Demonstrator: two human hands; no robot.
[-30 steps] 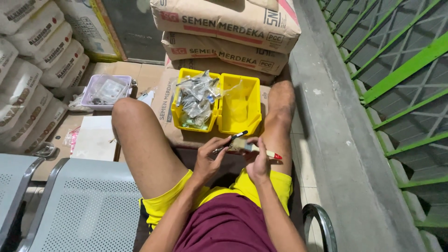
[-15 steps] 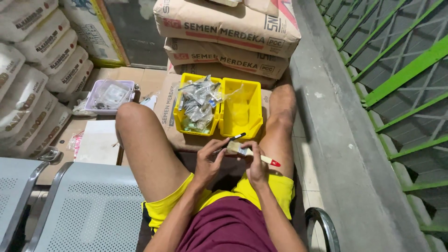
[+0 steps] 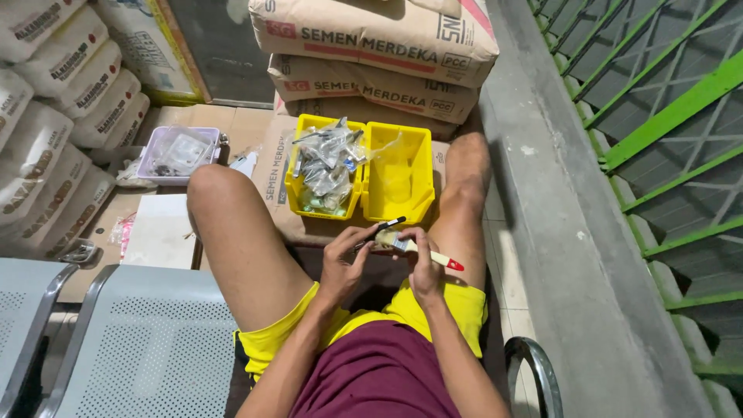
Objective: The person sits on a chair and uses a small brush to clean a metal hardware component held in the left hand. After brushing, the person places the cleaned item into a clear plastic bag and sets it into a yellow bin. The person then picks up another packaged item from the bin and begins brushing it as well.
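I sit with knees apart, both hands between them. My right hand [image 3: 424, 265] grips a small paintbrush [image 3: 418, 247] with a pale wooden handle and a red tip. My left hand [image 3: 345, 259] holds a thin black tool [image 3: 385, 227] against the brush's head. Just beyond my hands stand two yellow bins: the left yellow bin [image 3: 295, 183] is packed with small plastic packets, the right yellow bin [image 3: 422, 184] has only a clear bag in it.
Brown cement sacks [image 3: 371, 35] are stacked behind the bins, white sacks [image 3: 46, 116] at left. A clear tray [image 3: 183, 152] of small parts lies on cardboard. Grey perforated metal seats [image 3: 147, 340] sit at lower left. A concrete ledge [image 3: 549, 201] and green railing [image 3: 665, 116] run along the right.
My hands have shifted the black tool and brush slightly while staying between my knees. The view has tilted a little, and nothing else has moved.
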